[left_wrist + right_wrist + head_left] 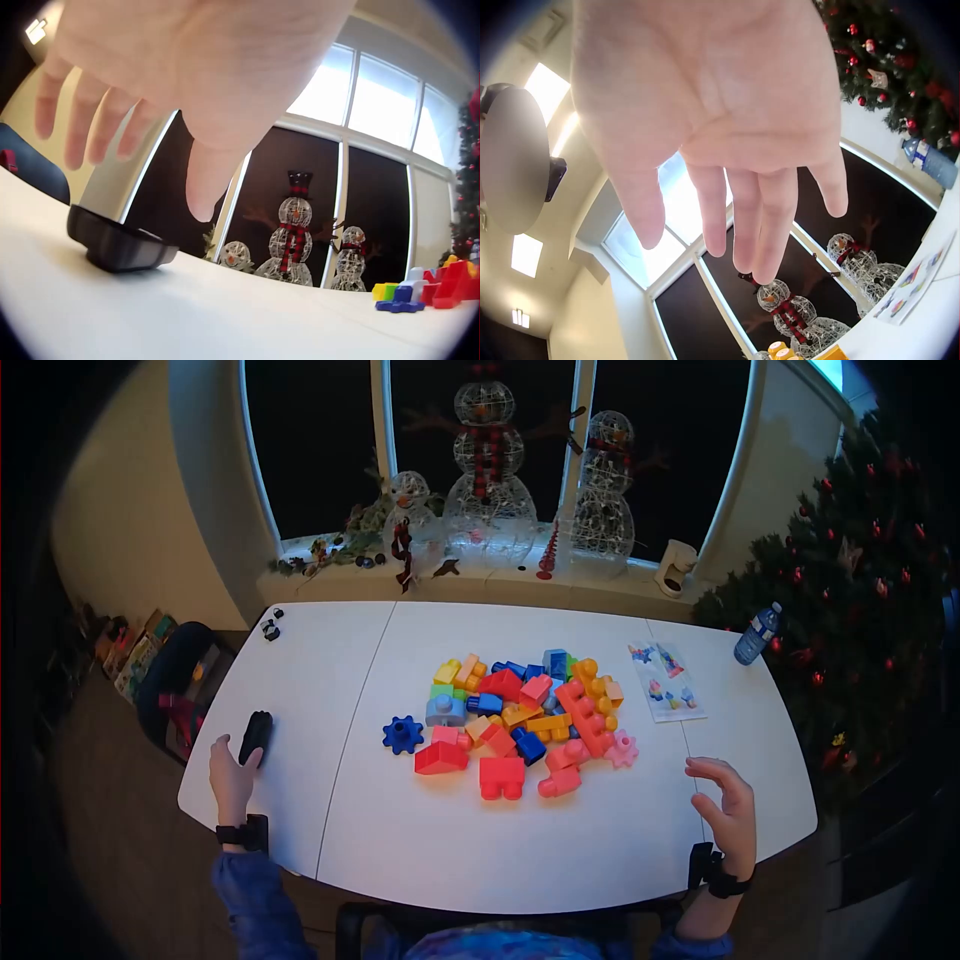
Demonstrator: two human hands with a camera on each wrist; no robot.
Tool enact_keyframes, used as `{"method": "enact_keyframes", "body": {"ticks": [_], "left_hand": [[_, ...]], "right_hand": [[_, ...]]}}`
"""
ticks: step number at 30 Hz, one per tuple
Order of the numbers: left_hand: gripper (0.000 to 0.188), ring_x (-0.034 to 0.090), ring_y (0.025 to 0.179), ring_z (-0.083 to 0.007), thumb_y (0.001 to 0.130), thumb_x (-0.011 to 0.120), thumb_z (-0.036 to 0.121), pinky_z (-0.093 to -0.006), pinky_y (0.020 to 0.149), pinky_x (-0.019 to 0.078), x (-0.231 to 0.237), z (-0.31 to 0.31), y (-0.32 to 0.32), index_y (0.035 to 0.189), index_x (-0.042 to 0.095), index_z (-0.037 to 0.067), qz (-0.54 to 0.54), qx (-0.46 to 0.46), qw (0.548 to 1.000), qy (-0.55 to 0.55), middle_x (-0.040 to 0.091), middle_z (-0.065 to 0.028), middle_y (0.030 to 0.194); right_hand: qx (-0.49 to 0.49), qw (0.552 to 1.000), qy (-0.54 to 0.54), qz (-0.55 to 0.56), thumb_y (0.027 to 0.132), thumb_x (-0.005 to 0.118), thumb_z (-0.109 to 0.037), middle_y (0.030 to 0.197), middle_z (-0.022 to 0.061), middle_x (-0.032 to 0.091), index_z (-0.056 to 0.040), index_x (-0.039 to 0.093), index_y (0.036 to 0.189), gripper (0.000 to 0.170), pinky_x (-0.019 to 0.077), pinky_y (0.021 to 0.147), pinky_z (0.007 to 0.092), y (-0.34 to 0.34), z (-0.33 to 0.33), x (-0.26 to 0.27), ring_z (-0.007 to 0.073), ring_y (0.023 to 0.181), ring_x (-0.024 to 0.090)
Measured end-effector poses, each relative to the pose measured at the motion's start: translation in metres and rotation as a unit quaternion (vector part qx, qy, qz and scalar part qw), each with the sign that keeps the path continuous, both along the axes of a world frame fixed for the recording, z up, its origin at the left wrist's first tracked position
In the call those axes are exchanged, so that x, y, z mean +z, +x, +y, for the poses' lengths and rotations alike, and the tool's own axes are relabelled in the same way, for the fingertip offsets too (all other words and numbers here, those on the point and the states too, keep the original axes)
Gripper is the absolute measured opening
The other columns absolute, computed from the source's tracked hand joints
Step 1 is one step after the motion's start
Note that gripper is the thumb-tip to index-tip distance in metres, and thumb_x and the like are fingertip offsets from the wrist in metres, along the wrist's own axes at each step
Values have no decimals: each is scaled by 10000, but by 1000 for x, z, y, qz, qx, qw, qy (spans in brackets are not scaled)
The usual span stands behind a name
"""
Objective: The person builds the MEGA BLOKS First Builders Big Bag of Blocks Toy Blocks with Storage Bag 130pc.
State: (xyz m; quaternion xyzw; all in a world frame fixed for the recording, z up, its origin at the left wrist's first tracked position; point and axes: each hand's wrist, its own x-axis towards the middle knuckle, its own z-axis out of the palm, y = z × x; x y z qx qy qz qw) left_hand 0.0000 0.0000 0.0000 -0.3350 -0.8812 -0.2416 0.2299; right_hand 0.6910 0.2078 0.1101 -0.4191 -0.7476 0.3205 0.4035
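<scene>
- One white table (420, 850), far edge taken as 12 o'clock.
- Two hands: left hand (232, 778) at 9 o'clock, right hand (732, 815) between 3 and 4.
- Two black wristbands (232, 834).
- More than twenty toy blocks (503, 778) in the middle, overlapping too much for an exact count.
- Two toy gears: blue gear (403, 734) at the pile's 9 o'clock, pink gear (622, 749) between its 3 and 4.
- One black object (257, 738) at 9.
- One printed sheet (650, 672) at 2.
- One bottle (757, 636), farther out at 2.
- Three snowmen (488, 515), 11 to 1.
</scene>
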Motion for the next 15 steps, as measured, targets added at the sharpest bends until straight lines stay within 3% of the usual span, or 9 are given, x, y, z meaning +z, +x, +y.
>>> {"method": "enact_keyframes", "body": {"ticks": [6, 11, 15], "left_hand": [[324, 678, 1090, -275, 960, 763, 208, -399, 912, 506, 91, 21, 124, 1199, 681, 6, -127, -152, 970, 143, 739, -125, 1156], [157, 699, 1015, -212, 972, 727, 159, -380, 895, 504, 94, 31, 186, 1054, 727, 24, -180, -223, 928, 236, 765, -78, 1029], [93, 697, 958, -205, 957, 718, 95, -348, 850, 520, 81, 36, 207, 1007, 724, 17, -208, -266, 910, 241, 757, -78, 995]], "right_hand": [[-16, 999, 30, 0, 833, 749, -20, 1172, 125, 760, -20, 709, 1259, 427, 361, 1211, 510, -3, 0, -4, 263, 1120, 713], [-31, 999, 33, 15, 841, 743, 10, 1130, 140, 770, 7, 710, 1234, 395, 502, 1062, 417, -14, -5, -5, 256, 1075, 734], [-27, 998, 46, 18, 845, 737, 32, 1110, 144, 775, 16, 701, 1240, 397, 564, 945, 358, -14, -4, -11, 243, 1032, 747]]}}
